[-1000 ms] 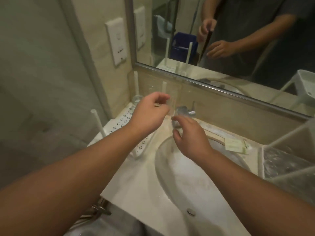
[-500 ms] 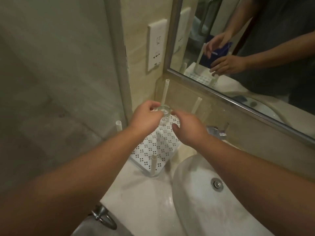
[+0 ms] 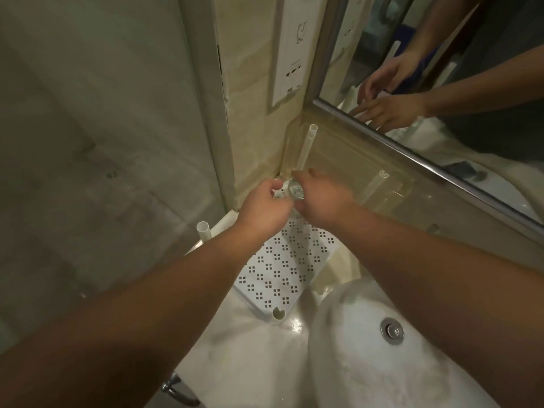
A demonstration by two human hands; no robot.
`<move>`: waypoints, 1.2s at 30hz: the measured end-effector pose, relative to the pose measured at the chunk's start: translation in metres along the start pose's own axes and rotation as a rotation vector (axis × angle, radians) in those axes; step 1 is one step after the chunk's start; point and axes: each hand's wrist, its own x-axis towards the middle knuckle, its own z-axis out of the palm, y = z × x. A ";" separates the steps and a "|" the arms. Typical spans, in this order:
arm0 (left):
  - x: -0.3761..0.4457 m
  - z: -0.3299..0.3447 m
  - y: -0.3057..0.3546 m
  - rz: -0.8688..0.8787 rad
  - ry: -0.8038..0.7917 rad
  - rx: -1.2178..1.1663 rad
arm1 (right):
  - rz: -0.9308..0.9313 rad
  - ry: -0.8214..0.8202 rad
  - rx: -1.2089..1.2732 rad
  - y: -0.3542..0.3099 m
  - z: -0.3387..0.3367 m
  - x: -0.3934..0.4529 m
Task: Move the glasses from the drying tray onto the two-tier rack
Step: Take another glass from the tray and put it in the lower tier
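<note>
A white perforated rack shelf (image 3: 282, 269) with upright white corner posts stands on the counter in the corner beside the sink. A small clear glass (image 3: 295, 191) is held over the shelf's far corner, close to the tall back post (image 3: 307, 145). My left hand (image 3: 263, 210) curls its fingers round the glass from the left. My right hand (image 3: 322, 200) holds it from the right, fingers bent over its rim. The lower part of the glass is hidden between my hands. The drying tray is out of view.
The white sink basin (image 3: 368, 348) with its drain (image 3: 391, 331) lies to the right of the rack. A mirror (image 3: 441, 83) runs along the back wall, a wall socket (image 3: 290, 54) sits left of it, and a glass partition (image 3: 103, 142) closes the left side.
Both hands have carried the glass further back toward the rack's far corner by the tall post. The view has swung left and down onto the shelf.
</note>
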 end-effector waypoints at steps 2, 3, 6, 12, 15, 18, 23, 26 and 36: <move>0.005 0.002 -0.002 -0.025 0.001 0.002 | 0.001 -0.019 -0.022 0.003 0.004 0.008; 0.006 0.002 -0.003 -0.032 0.003 0.006 | -0.004 -0.029 -0.023 0.004 0.006 0.010; 0.004 0.003 -0.004 -0.045 0.002 0.025 | -0.012 -0.081 0.036 0.005 0.009 0.015; -0.003 0.005 -0.003 -0.079 -0.044 0.007 | -0.017 -0.118 0.086 0.001 0.006 0.017; -0.007 0.006 -0.002 -0.106 -0.061 -0.045 | -0.032 -0.114 0.066 0.000 0.000 0.012; -0.012 0.005 0.000 -0.183 -0.059 -0.131 | -0.035 -0.095 0.058 -0.002 -0.010 0.004; -0.029 -0.003 0.013 -0.322 -0.123 -0.320 | -0.041 -0.042 0.093 -0.007 -0.035 -0.019; -0.042 -0.008 0.025 -0.356 -0.132 -0.407 | -0.047 -0.010 0.098 -0.012 -0.055 -0.037; -0.118 -0.013 0.076 -0.429 -0.214 -0.717 | -0.079 0.101 0.011 -0.032 -0.121 -0.119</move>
